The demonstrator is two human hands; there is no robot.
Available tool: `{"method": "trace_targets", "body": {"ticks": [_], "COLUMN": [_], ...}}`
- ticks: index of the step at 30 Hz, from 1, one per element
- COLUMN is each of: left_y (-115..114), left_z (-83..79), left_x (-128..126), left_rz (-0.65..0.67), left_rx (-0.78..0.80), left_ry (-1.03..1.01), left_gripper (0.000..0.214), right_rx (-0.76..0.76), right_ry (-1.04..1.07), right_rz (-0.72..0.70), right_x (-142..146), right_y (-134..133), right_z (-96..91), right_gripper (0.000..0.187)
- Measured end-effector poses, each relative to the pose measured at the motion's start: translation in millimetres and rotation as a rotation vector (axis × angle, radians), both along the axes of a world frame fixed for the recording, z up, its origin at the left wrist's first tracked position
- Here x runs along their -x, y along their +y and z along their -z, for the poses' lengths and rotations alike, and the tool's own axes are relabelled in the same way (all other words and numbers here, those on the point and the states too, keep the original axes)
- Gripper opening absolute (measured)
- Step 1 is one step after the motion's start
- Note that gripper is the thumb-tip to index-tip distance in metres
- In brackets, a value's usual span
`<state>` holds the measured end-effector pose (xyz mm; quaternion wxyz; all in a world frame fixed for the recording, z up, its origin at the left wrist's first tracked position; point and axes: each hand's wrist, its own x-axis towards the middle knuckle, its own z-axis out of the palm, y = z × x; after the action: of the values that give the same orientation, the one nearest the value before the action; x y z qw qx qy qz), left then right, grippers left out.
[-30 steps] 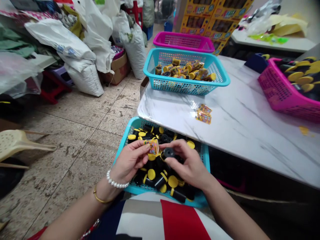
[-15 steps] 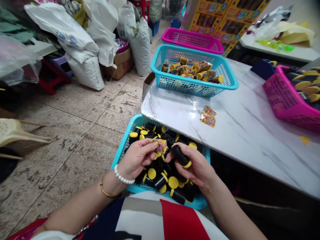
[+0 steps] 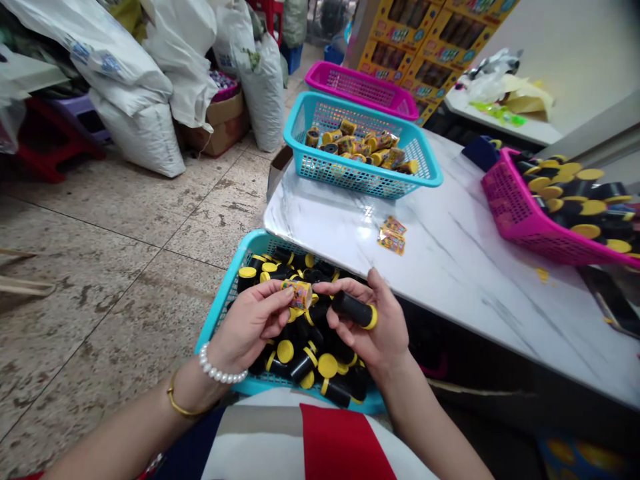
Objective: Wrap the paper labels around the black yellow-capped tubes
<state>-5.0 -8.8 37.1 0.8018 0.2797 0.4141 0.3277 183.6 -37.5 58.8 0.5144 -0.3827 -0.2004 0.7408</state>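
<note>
My left hand (image 3: 250, 323) pinches a small yellow printed paper label (image 3: 299, 294) between thumb and fingers. My right hand (image 3: 367, 327) grips a black cylinder with a yellow cap (image 3: 354, 310), lying nearly level with the cap pointing right. Both hands are just above a turquoise plastic basket (image 3: 225, 287) on my lap, heaped with several more black cylinders with yellow caps (image 3: 305, 363). My hands hide part of that heap.
A white marble-patterned table (image 3: 450, 267) stands to the right, with small printed labels (image 3: 391, 237) on it. It holds a turquoise basket of labelled cylinders (image 3: 320, 167) and a magenta basket of capped cylinders (image 3: 520, 227). White sacks (image 3: 145, 140) stand on the tiled floor.
My right hand has turned the black cylinder from end-up to nearly level, cap to the right. The left hand still has the label. The view has swung slightly.
</note>
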Motion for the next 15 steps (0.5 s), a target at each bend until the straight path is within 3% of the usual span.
{"method": "trace_targets", "body": {"ticks": [4, 9, 11, 15], "left_y": [-6.2, -14.7, -15.5, -14.1], "left_z": [-5.8, -14.1, -14.6, -9.0], "left_x": [-3.1, -5.0, -4.0, 0.3], "left_rz": [-0.004, 0.156, 0.219, 0.297], "left_rx": [-0.185, -0.728, -0.885, -0.903], "left_ry": [0.123, 0.416, 0.461, 0.493], "left_gripper": [0.023, 0.041, 0.036, 0.023], "right_rx": [0.094, 0.206, 0.25, 0.268], "right_ry": [0.06, 0.053, 0.027, 0.036], "right_rz": [-0.058, -0.055, -0.056, -0.222], "right_x": [4.3, 20.0, 23.4, 18.6], "right_y": [-3.2, -9.6, -11.4, -17.6], "right_z": [5.6, 8.5, 7.4, 5.4], "right_gripper": [0.051, 0.056, 0.06, 0.064]}}
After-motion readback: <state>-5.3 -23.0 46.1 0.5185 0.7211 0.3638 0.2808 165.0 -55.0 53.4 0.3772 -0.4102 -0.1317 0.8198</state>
